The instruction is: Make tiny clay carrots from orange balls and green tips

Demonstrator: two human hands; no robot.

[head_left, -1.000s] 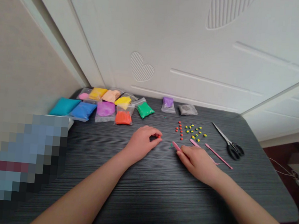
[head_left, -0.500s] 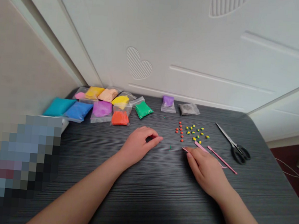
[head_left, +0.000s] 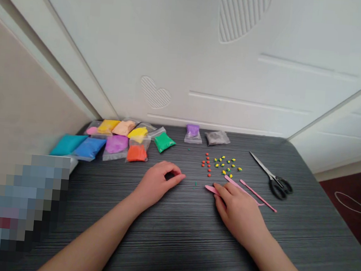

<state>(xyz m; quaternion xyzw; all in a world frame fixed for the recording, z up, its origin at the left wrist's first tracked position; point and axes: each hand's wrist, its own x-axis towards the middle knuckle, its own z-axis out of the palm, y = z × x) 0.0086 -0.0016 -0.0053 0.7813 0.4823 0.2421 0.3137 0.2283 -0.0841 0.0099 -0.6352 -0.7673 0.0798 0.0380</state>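
My left hand (head_left: 157, 186) rests on the dark table with thumb and index fingertip brought together in a pinch. Whatever lies between those fingertips, if anything, is too small to make out. My right hand (head_left: 239, 210) is closed on a pink clay modelling knife (head_left: 211, 189), its flat tip pointing left. Tiny green bits (head_left: 195, 183) lie between the two hands. Beyond the right hand are several small orange-red clay pieces (head_left: 208, 162) and several yellow-and-green ones (head_left: 224, 172). A second pink clay tool (head_left: 231, 181) lies partly behind my right hand, beside a thin pink stick tool (head_left: 259, 196).
Black-handled scissors (head_left: 273, 177) lie at the right. Bags of coloured clay, including green (head_left: 164, 142), orange (head_left: 137, 153) and blue (head_left: 89, 147), cluster at the back left. Purple (head_left: 192, 131) and grey (head_left: 217, 138) bags lie against the white panel (head_left: 187, 60).
The view has shifted, so the table contents appear further left and slightly lower. The modelling knife in my right hand has turned, showing more of its flat blade. My left hand keeps its pinch.
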